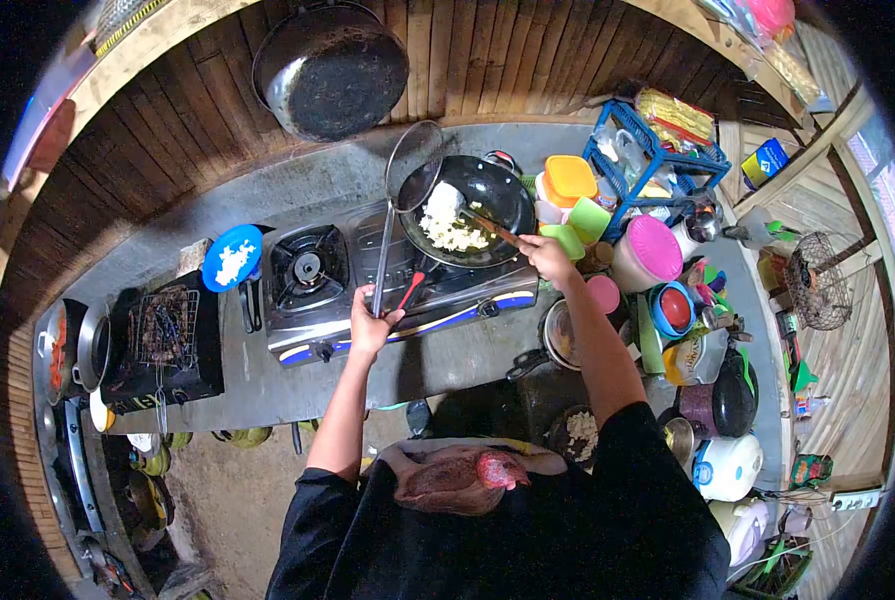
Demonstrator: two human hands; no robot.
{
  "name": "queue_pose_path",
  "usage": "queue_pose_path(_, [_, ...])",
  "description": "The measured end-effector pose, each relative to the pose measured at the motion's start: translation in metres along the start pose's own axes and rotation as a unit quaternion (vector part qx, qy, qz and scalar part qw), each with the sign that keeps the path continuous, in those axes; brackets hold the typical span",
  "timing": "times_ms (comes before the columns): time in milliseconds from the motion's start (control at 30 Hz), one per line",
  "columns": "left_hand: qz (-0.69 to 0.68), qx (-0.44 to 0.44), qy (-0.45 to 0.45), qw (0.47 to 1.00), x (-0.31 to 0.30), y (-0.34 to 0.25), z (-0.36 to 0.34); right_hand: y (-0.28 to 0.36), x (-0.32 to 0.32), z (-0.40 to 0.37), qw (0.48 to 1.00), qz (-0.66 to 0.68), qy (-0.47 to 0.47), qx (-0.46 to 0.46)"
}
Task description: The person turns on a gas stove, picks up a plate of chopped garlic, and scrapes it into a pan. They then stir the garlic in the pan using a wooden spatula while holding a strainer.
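Note:
My left hand [371, 322] is closed around the long metal handle of a skimmer [385, 250]. Its round mesh head [414, 160] overlaps the left rim of a black wok [508, 185] on the right burner. With my right hand [546, 258] I grip the wooden handle of a spatula [495, 230], whose blade end is in the wok. Pale chopped pieces [453, 235] lie in the wok, with a whiter mound [448, 197] at the upper left. A small red utensil [413, 290] shows just right of my left fingers, over the stove.
The two-burner gas stove [368, 290] has its left burner [308, 267] uncovered. Left of it are a blue plate [243, 235] with white pieces and a grill rack [168, 325]. Plastic tubs [648, 250] and a blue basket [658, 150] crowd the right. A large pan [338, 75] hangs above.

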State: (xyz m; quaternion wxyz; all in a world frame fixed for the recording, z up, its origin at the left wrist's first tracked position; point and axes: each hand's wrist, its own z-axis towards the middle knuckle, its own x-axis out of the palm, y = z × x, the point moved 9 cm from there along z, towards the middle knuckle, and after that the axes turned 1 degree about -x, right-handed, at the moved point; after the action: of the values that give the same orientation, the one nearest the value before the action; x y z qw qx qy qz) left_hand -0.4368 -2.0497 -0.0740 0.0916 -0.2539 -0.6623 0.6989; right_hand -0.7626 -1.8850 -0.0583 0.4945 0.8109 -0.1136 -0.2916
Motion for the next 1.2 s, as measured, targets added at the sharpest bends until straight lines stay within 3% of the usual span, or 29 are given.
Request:
queue_pose_path(33, [-0.002, 0.001, -0.002, 1.000, 0.000, 0.000, 0.000, -0.005, -0.004, 0.002, 1.000, -0.001, 0.001, 0.001])
queue_pose_path(100, [-0.004, 0.001, -0.003, 1.000, -0.001, -0.003, -0.001, 0.006, -0.010, 0.000, 0.990, -0.067, 0.016, -0.122])
queue_pose_path(133, [0.011, 0.026, -0.009, 1.000, -0.002, -0.011, -0.003, 0.003, -0.014, 0.000, 0.990, -0.068, 0.016, -0.121])
queue_pose_path(200, [0.024, 0.052, -0.012, 0.998, -0.002, -0.019, -0.005, 0.034, -0.025, -0.020, 0.928, -0.217, -0.079, -0.291])
queue_pose_path(233, [0.027, 0.044, -0.011, 0.999, -0.002, -0.018, -0.005, 0.038, -0.023, -0.025, 0.929, -0.217, -0.081, -0.290])
queue_pose_path(300, [0.030, 0.038, -0.005, 0.999, -0.001, -0.016, -0.004, 0.061, -0.021, -0.043, 0.887, -0.287, -0.190, -0.308])
queue_pose_path(367, [0.016, 0.027, 0.000, 0.999, 0.001, -0.009, -0.002, 0.076, -0.005, -0.053, 0.886, -0.306, -0.182, -0.298])
queue_pose_path(467, [-0.012, 0.024, 0.003, 1.000, 0.002, -0.012, -0.004, 0.083, 0.020, -0.054, 0.841, -0.418, -0.190, -0.286])
queue_pose_path(633, [-0.006, 0.000, 0.012, 1.000, 0.002, -0.010, -0.003, 0.079, 0.040, -0.062, 0.844, -0.421, -0.177, -0.281])
queue_pose_path(700, [-0.008, -0.008, 0.009, 1.000, 0.001, -0.007, -0.003, 0.088, 0.040, -0.078, 0.845, -0.384, -0.168, -0.331])
queue_pose_path(767, [0.009, 0.006, 0.003, 1.000, 0.000, -0.007, -0.002, 0.097, 0.029, -0.087, 0.856, -0.383, -0.152, -0.313])
queue_pose_path(833, [0.007, -0.009, 0.004, 1.000, -0.001, -0.009, -0.003, 0.109, 0.023, -0.097, 0.840, -0.366, -0.154, -0.370])
queue_pose_path(967, [0.015, 0.002, 0.006, 1.000, 0.000, -0.007, -0.002, 0.099, 0.016, -0.069, 0.861, -0.375, -0.203, -0.279])
queue_pose_path(1100, [0.014, -0.021, 0.014, 1.000, 0.001, -0.009, -0.004, 0.093, 0.029, -0.046, 0.872, -0.361, -0.213, -0.253])
queue_pose_path(1200, [0.021, 0.027, -0.002, 0.999, -0.001, -0.018, -0.003, 0.090, 0.047, -0.048, 0.884, -0.347, -0.176, -0.260])
